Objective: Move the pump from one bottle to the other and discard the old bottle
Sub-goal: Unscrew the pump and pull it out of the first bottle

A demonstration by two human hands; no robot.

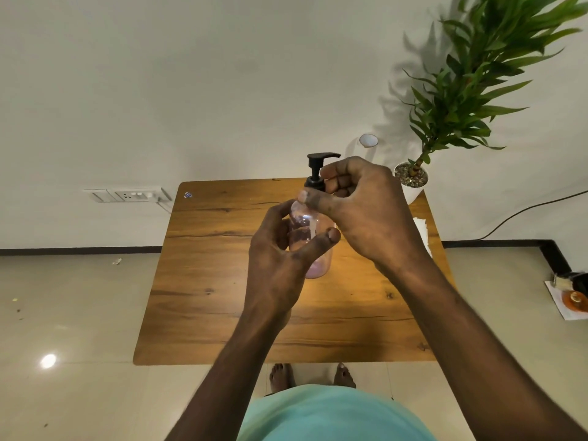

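Both forearms reach over the wooden counter [222, 281]: left hand [280, 249] wraps the clear, pink-tinted plastic bottle [313, 230], light and probably slippery; right hand [359, 211] pinches the black pump's [318, 168] collar.

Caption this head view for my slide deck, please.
Left hand steadies a clear bottle while right hand grips its black pump.

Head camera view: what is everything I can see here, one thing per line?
Table: one, brown wood, centre.
Bottle: one, clear with pink liquid, held above table.
Pump: one, black, on bottle.
Potted plant: one, green in white pot, table's far right corner.
Paper: white, table's right edge.
Socket panel: one, white, left wall.
Cable: one, black, right wall.
Left hand: grips bottle.
Right hand: at pump collar.
Feet: two, bare, on floor.
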